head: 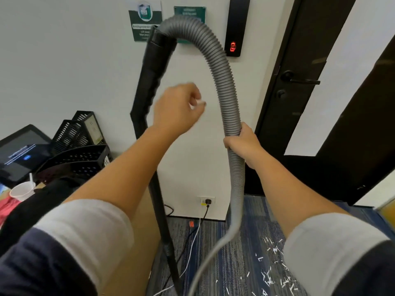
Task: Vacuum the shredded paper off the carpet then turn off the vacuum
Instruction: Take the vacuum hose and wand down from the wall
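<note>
Shredded paper [275, 272] lies scattered on the blue carpet [224, 253] at lower right, well below both hands. The right hand [241, 144] is clamped around the grey ribbed hose [226, 88], which arches above it to the black wand [149, 82]. The left hand [175, 105], fingers curled, hangs between wand and hose; blur hides whether it pinches anything.

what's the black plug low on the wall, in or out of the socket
In. The black plug sits in the wall socket, its cord hanging below.
</note>
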Action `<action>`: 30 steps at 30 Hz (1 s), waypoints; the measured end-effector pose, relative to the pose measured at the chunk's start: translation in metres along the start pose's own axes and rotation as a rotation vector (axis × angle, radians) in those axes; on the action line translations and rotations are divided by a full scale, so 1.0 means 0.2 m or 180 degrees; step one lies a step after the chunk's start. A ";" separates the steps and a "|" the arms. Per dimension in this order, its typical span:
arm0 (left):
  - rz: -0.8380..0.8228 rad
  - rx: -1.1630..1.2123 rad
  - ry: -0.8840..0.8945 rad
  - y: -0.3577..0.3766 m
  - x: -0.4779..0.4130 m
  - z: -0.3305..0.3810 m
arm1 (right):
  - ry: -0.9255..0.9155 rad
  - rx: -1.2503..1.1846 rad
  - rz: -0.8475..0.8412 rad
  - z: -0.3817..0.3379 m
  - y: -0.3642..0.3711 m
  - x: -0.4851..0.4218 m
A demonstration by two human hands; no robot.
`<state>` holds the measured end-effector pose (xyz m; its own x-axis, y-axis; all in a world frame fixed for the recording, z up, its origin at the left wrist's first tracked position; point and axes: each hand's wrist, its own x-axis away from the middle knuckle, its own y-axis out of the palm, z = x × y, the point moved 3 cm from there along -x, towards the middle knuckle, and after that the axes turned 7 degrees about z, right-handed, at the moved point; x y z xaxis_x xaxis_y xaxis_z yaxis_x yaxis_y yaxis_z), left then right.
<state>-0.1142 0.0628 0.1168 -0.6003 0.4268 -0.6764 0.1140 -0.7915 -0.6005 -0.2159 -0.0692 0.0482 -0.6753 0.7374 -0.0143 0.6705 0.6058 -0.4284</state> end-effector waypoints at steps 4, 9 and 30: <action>0.1571 -0.0459 0.0174 -0.18 0.08 -0.10 | 0.0186 0.0094 0.0145 0.04 -0.09 0.05; -0.0084 0.0635 -0.1542 -0.03 0.16 -0.30 | 0.0296 0.0064 0.0182 0.09 -0.15 0.10; -0.0508 0.1533 -0.1622 0.09 0.57 0.06 | -0.0381 0.0741 0.0532 0.24 0.15 0.62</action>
<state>-0.1910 0.0920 0.0344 -0.8887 0.3890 -0.2425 -0.2973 -0.8918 -0.3412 -0.2936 0.0254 -0.0108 -0.6023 0.7722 -0.2025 0.6963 0.3841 -0.6063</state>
